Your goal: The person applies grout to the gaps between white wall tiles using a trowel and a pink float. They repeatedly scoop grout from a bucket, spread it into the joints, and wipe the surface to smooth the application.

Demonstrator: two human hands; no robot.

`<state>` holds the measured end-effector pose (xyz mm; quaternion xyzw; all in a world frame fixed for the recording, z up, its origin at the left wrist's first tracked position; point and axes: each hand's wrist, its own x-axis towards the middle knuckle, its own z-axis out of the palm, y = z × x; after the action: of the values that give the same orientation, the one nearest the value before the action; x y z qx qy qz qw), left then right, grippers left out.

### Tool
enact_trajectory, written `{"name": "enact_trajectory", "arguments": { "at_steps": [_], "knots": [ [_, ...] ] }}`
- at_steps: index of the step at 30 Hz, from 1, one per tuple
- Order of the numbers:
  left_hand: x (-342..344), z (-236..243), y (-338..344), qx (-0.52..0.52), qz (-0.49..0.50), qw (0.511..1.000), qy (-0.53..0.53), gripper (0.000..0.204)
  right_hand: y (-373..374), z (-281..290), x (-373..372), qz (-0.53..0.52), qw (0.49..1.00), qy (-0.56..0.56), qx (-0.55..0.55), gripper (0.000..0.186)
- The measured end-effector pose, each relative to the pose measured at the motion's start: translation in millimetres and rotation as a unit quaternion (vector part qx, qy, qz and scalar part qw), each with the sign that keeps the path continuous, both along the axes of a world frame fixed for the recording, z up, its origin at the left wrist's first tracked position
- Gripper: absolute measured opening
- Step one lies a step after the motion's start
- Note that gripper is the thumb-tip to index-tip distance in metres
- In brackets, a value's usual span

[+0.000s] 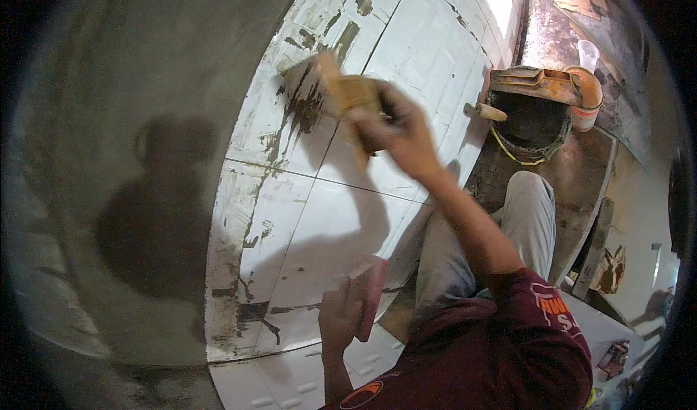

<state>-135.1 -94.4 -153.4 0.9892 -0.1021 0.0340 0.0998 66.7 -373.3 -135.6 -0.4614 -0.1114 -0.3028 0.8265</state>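
Observation:
My right hand (396, 130), somewhat blurred, is closed around a yellow-brown float (356, 96) held on edge against the white wall tiles (396, 167). Dark grey grout (308, 101) is smeared over the tiles beside the float's edge. Lower down, my left hand (341, 316) grips a flat pinkish-red block (372, 299) near the lower tiles; its exact kind is unclear. Thin dark joints run between the tiles, and grey streaks mark their left side.
A black bucket (526, 123) stands right of my knees, with a rust-stained tool (537, 83) across its rim and a wooden handle (490, 112) jutting out. Behind it is an orange-and-white bucket (587, 109) near a translucent cup (588, 54). Grey plaster (109, 156) borders the tiles.

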Motion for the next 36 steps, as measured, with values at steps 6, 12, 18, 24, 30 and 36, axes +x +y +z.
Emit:
{"name": "enact_trajectory", "arguments": {
  "at_steps": [6,12,18,24,30,36],
  "knots": [
    [-14,2,20,0.063,-0.020,0.998,-0.017,0.054,46,61,19,-0.235,0.969,-0.028,-0.070,0.036],
    [-22,-3,22,-0.026,0.085,0.996,0.025,0.040,47,75,44,-0.288,0.955,-0.006,-0.072,0.036],
    [-23,-8,28,-0.001,0.035,0.999,-0.012,0.046,44,79,51,-0.300,0.948,-0.001,-0.109,0.034],
    [-19,-7,33,0.029,0.056,0.998,0.026,0.056,57,76,42,-0.281,0.953,-0.041,-0.106,0.032],
    [-20,-7,29,-0.002,0.035,0.999,-0.005,0.056,32,77,62,-0.314,0.944,-0.017,-0.101,0.034],
    [-13,-7,36,-0.002,0.098,0.995,0.025,0.051,50,79,43,-0.255,0.957,-0.044,-0.130,0.033]
  ]
}}
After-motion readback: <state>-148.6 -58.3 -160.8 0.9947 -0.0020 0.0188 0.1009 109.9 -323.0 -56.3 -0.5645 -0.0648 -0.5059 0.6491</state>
